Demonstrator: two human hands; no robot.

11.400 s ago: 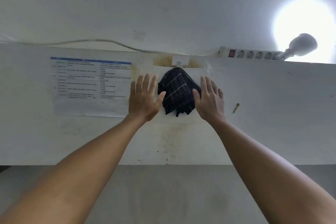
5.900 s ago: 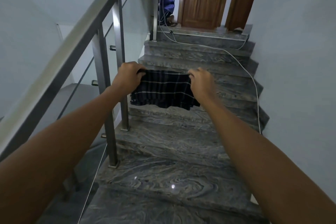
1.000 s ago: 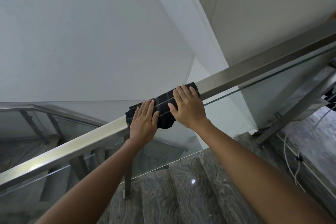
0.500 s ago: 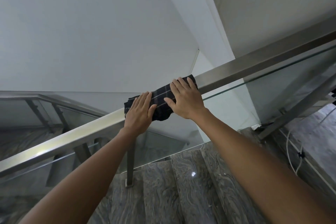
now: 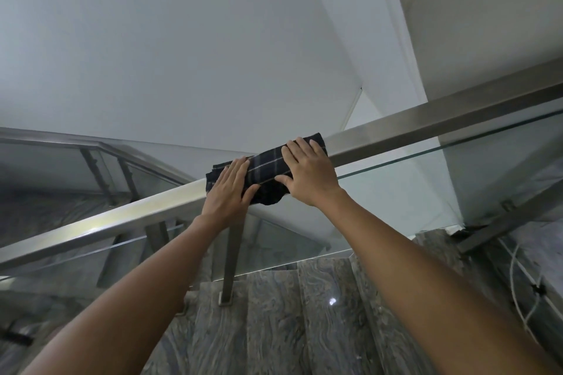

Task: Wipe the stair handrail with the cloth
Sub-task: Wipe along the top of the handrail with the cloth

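Observation:
A square steel handrail (image 5: 426, 128) runs from lower left up to upper right across the head view. A dark plaid cloth (image 5: 265, 172) is draped over it near the middle, its lower edge hanging down the near side. My left hand (image 5: 228, 192) lies flat on the cloth's lower left end, fingers together. My right hand (image 5: 307, 173) presses on its upper right end, thumb under the near side. Both palms hold the cloth against the rail.
Glass panels (image 5: 411, 192) and steel posts (image 5: 231, 256) stand under the rail. Grey marble stair treads (image 5: 304, 313) lie below. A white cable (image 5: 524, 292) trails down the steps at the right. A second railing (image 5: 100, 149) turns at the left landing.
Over the last second both hands and the cloth have stayed together on the rail and shifted only slightly along it; the camera view has tilted a little.

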